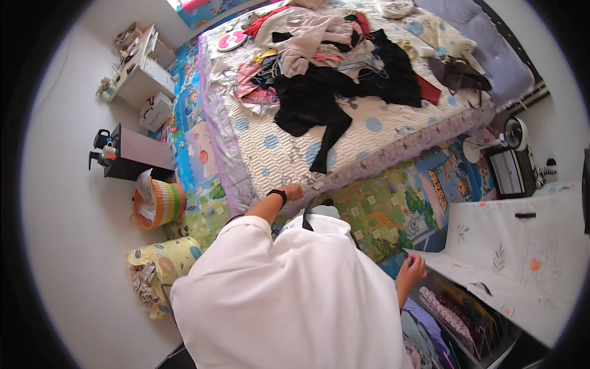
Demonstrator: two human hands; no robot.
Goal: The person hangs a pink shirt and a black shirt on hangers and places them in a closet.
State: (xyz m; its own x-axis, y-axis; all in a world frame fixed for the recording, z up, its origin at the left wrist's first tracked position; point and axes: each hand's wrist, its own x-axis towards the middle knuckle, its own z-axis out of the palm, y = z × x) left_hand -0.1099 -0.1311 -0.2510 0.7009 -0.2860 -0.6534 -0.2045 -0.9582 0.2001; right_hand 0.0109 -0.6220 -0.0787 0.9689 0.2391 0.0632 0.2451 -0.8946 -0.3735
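My left hand (291, 191), with a black wristband, hangs with curled fingers close to the near edge of the bed (276, 159); whether its fingers hold anything is unclear. Beyond it on the patterned bed pad lies a black long-sleeved garment (306, 101), one sleeve stretched towards me. My right hand (413, 270) is off to the right, fingers bent, beside the edge of a white cabinet door (502, 249) with drawings on it. I cannot tell whether it grips anything. Below that hand, several garments (445, 313) sit inside the open cabinet.
A heap of clothes (318, 34) covers the far part of the bed. Patterned play mats (382, 207) line the floor. To the left stand a striped basket (168, 203), a yellow bag (179, 253) and a low cabinet (143, 150). A fan (514, 133) stands right of the bed.
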